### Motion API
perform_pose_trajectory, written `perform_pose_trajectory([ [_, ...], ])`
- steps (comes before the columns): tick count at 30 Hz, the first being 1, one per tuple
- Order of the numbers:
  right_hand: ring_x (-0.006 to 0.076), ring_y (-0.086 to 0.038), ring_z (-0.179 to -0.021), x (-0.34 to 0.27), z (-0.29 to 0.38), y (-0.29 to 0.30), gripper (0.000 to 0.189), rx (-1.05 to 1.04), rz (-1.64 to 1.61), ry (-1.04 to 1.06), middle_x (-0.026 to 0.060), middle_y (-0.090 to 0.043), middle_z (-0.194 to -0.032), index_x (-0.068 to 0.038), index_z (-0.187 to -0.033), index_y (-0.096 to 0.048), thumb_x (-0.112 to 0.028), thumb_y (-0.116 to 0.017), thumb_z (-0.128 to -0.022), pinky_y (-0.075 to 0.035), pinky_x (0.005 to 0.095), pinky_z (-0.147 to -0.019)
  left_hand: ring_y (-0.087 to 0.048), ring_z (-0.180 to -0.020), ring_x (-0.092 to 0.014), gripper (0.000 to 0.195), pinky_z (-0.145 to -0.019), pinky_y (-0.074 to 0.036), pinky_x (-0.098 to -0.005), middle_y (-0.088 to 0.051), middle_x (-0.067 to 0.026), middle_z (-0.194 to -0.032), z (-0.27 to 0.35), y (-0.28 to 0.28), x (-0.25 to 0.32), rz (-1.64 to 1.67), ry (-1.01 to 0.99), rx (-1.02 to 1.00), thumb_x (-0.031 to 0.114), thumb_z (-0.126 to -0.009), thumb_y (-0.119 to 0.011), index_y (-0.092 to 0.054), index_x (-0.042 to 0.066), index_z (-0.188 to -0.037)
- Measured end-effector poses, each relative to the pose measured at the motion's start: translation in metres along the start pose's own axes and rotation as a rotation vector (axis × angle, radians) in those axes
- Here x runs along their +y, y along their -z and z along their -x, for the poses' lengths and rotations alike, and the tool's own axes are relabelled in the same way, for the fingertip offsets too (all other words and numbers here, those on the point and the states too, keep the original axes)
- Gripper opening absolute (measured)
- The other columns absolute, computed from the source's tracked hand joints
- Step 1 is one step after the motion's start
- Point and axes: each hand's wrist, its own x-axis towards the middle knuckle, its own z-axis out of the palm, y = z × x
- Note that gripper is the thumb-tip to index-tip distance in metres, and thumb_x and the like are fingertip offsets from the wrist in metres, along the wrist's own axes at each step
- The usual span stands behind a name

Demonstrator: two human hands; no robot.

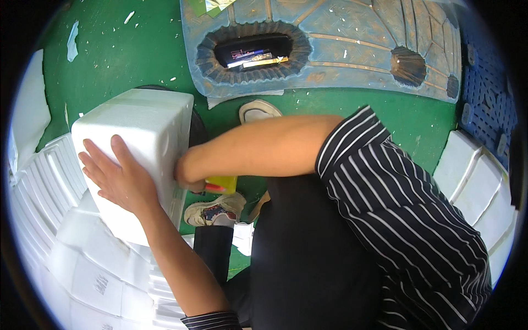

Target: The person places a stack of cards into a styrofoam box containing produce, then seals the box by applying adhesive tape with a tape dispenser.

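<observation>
A white foam box (123,111) stands tilted on the left, its smooth broad face towards me. My left hand (119,177) lies flat on that face with its fingers spread. Blurred and partly hidden by its own wrist, my right hand (192,175) is at the box's right side. It appears to grip a yellow-green object with a red part (222,184), whose kind I cannot tell. The fingertips of this hand cannot be seen.
A dirty blue plastic pallet (350,49) lies ahead, with pens and small boxes in its oval hollow. More white foam boxes (95,280) are stacked at lower left and on the right (466,165). Shoes (214,210) and white scraps are on the green floor.
</observation>
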Motion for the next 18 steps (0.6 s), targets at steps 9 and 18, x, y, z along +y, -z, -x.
perform_pose_trajectory([
  [9,0.031,-0.055,-0.129,0.069,0.258,-0.02,0.061,0.949,-0.766,0.088,0.0165,-0.053,-0.143,-0.007,-0.136,-0.06,-0.013,-0.073,-0.076,-0.046,0.0408,-0.107,-0.037,-0.145,-0.032,0.038,-0.118,-0.032,-0.0442,-0.05,-0.016,-0.15,0.032,0.039,-0.093,0.477,0.028,0.239,0.018,-0.104,-0.055,-0.059,0.002,-0.138],
  [18,0.018,-0.061,-0.109,0.209,0.382,-0.161,0.051,1.791,-0.977,-0.926,0.0099,-0.065,-0.125,0.004,-0.139,-0.054,-0.011,-0.066,-0.092,-0.047,0.03,-0.098,-0.026,-0.152,-0.028,0.072,-0.119,-0.027,-0.0384,-0.024,-0.0172,-0.166,0.067,0.032,-0.231,0.913,0.776,-0.006,0.02,-0.098,-0.062,-0.027,0.014,-0.16],
])
